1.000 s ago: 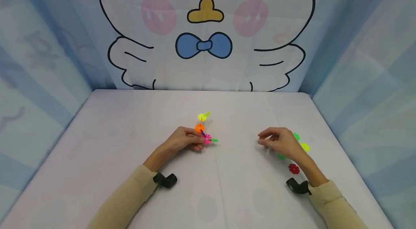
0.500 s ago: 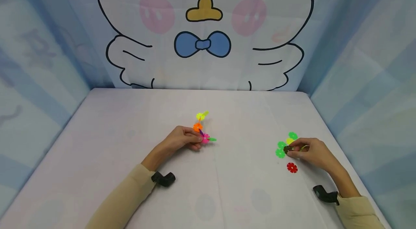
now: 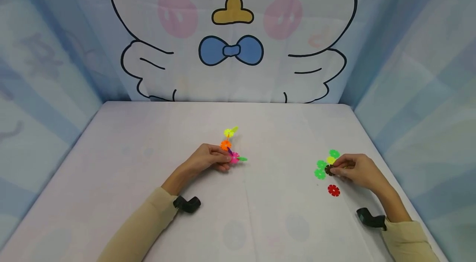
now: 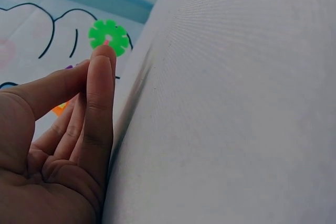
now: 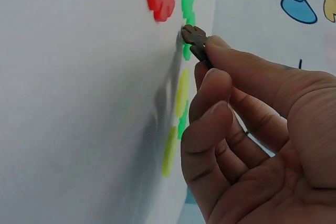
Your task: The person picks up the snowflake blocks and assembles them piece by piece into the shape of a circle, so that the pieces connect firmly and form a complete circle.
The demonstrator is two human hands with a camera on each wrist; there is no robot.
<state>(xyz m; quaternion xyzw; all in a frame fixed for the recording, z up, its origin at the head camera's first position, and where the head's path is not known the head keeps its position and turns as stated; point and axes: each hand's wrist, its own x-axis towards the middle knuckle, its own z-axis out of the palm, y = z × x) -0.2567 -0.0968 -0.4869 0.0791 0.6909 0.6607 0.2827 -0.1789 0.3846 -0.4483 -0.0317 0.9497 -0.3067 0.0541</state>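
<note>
My left hand [image 3: 206, 160] pinches a short chain of joined plastic snowflake discs near its pink disc [image 3: 235, 158]. An orange disc [image 3: 225, 144] and a yellow disc [image 3: 228, 133] extend toward the back, with a bit of purple between. A green disc [image 4: 108, 35] shows edge-on in the head view and face-on past my fingertips in the left wrist view. On the right, my right hand [image 3: 358, 169] pinches a brown snowflake disc [image 3: 329, 170] between thumb and finger. In the right wrist view this brown disc [image 5: 194, 38] is tilted close to the table.
Loose green discs [image 3: 320, 174] and a yellow disc [image 3: 330, 160] lie around the right hand. A red disc [image 3: 334, 190] lies nearer the front. The white table [image 3: 167, 125] meets a cartoon-printed curtain at the back, with blue curtains at both sides.
My right hand, empty and farther left a second ago, has moved right to the loose discs and taken hold of the brown one. The left hand stays almost still with the chain.
</note>
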